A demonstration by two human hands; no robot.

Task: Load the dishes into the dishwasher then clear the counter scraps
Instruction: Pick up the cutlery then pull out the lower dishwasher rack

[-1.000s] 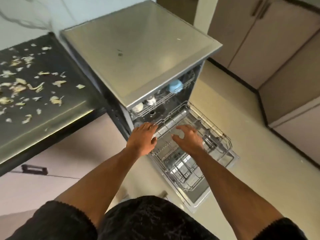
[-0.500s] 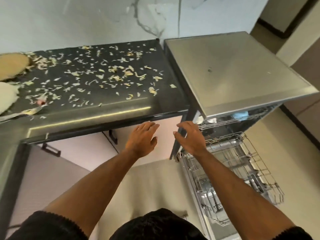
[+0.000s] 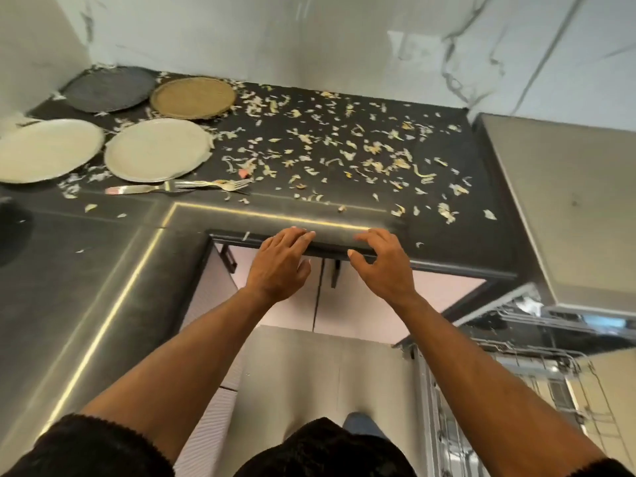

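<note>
Both arms extended forward. Left hand (image 3: 280, 265) and right hand (image 3: 382, 266) palm-down at desk (image 3: 447, 249) front edge, fingers loosely spread, holding nothing; scraps (image 3: 344, 149) beyond.

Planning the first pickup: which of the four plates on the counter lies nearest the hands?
The pale plate in the front row, right of its twin and just behind the forks. The dark plate and tan plate sit farther back by the wall.
</note>
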